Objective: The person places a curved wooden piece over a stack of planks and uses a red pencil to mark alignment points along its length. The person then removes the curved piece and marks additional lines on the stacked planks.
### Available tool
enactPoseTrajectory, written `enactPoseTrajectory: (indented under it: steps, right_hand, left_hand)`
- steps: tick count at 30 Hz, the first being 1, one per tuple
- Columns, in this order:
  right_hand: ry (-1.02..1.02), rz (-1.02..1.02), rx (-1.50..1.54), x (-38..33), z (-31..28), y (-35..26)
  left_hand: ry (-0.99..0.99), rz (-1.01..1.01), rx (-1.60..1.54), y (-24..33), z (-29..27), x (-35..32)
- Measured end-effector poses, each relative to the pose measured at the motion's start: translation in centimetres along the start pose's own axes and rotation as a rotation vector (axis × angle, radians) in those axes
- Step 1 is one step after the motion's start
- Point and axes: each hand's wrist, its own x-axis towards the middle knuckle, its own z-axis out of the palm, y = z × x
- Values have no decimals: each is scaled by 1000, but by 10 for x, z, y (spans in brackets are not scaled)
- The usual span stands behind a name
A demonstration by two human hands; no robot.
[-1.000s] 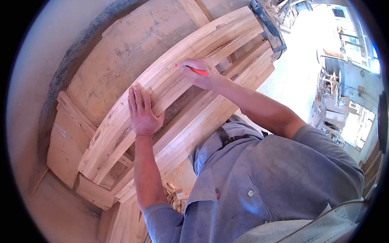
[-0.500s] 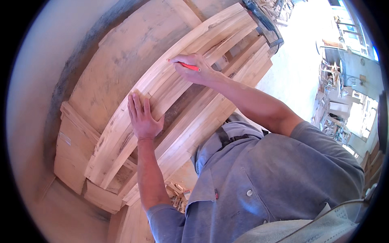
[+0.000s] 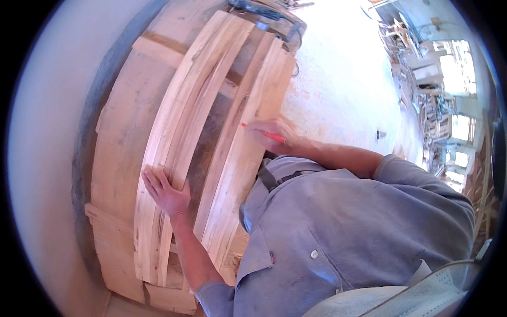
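A stack of long pale wooden boards (image 3: 168,132) lies lengthwise before me, on the far side of a dark gap. My left hand (image 3: 168,194) rests on these boards with its fingers stretched out. Nearer my body runs a second group of boards (image 3: 248,142). Over it, my right hand (image 3: 274,132) is closed around a red pencil (image 3: 274,137). The pencil's tip end points left, near the inner edge of the nearer boards; whether it touches wood I cannot tell. My right fingers are partly blurred.
Beneath the boards is a brown wooden work surface (image 3: 119,153) beside a pale wall (image 3: 47,132). A dark blue tool or clamp (image 3: 264,11) sits at the far end. To the right lie a bright floor (image 3: 338,79) and cluttered wood pieces (image 3: 435,116).
My right hand has moved with the pencil from the far boards to the nearer ones. My view has turned, so the boards run more upright; my left hand stays on the far boards.
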Motion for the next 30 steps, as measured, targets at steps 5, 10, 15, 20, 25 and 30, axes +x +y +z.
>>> enactPoseTrajectory:
  steps: [5, 10, 15, 20, 25, 30]
  right_hand:
    - [148, -79, 109, -50, 8, 63]
    - [125, 80, 141, -74, -30, 97]
    - [115, 107, 196, -107, -52, 136]
    - [254, 189, 354, -154, -44, 205]
    - [275, 396, 587, -191, -34, 241]
    - [322, 483, 775, -194, -20, 263]
  left_hand:
    - [140, -66, 13, 30, 25, -25]
    - [317, -6, -171, 148, 44, -67]
    - [-9, -49, -116, 193, 57, -112]
    - [-207, -71, -62, 207, 29, -105]
    - [-166, -161, -35, 215, 41, -125]
    - [-248, -246, 29, 231, 42, -171]
